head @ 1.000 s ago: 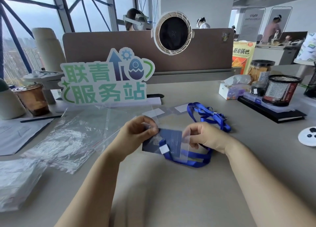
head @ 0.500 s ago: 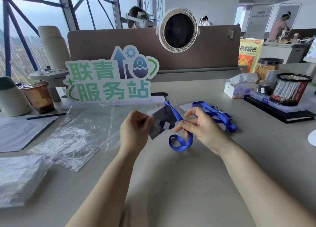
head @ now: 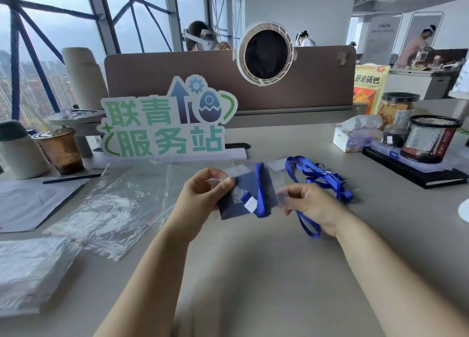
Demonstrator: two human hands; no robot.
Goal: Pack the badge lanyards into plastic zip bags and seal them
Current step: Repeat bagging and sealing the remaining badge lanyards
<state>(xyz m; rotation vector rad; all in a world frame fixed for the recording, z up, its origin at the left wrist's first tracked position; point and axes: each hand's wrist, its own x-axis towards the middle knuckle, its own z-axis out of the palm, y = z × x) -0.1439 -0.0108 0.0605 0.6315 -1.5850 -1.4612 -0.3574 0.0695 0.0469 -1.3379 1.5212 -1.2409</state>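
1. Nearest on the left, a flat stack of clear plastic bags lies on the smooth grey desk, its film hazy and wrinkled.
2. Two bare forearms reach in from the near edge. The left hand pinches the left edge of a badge holder between thumb and curled fingers. The holder is a dark blue rectangular card in a glossy clear sleeve, held just above the desk and tilted.
3. The right hand clamps the sleeve's clear right edge between thumb and forefinger. Its other fingers are curled under.
4. A flat, woven, bright blue lanyard crosses the card's face and ends in a small white tab. A loop of it hangs below the right hand, and the rest lies in a loose tangle on the desk just beyond that hand.
5. To the left of the hands, crumpled transparent zip bags with a thin red seal line lie spread flat.
6. Farther back stand a cut-out green-lettered sign, a clear cup of brown drink, a black pen, a tissue box and a black mesh pen pot.
7. Beyond them, a round white fan is clipped on a brown partition.
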